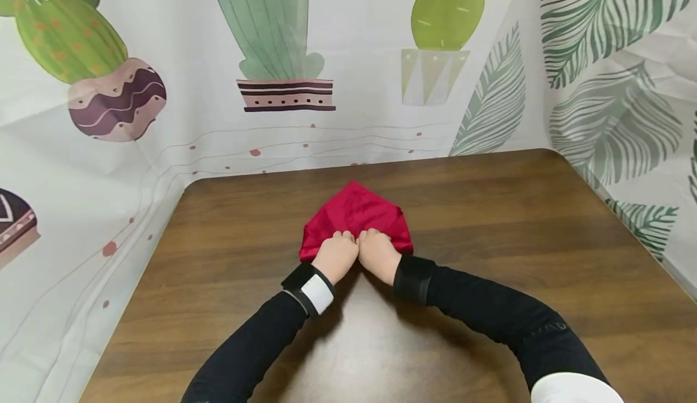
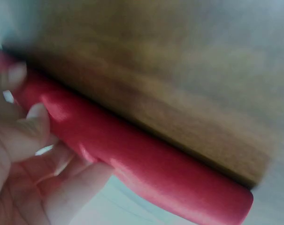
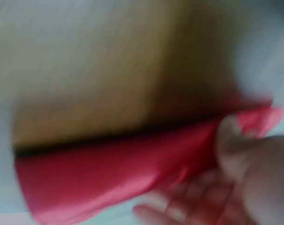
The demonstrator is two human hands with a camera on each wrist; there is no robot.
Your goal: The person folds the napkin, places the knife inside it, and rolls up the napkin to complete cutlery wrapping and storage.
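A shiny red cloth [image 1: 356, 206] lies on the wooden table, its far corner pointing away and its near edge rolled or folded over. My left hand [image 1: 336, 253] and right hand [image 1: 378, 254] meet side by side at the middle of that near edge. In the left wrist view the rolled red edge [image 2: 146, 159] runs slantwise, and the left thumb and fingers [image 2: 80, 187] hold it from both sides. Blurred in the right wrist view, the right thumb [image 3: 233, 145] presses the fold against fingers beneath it. Part of the cloth is hidden behind the hands.
The brown wooden table [image 1: 490, 209] has rounded far corners. Behind and beside it hangs a white backdrop [image 1: 370, 28] printed with cacti and leaves. Black sleeves and wrist bands cover both forearms, which reach in from the near side.
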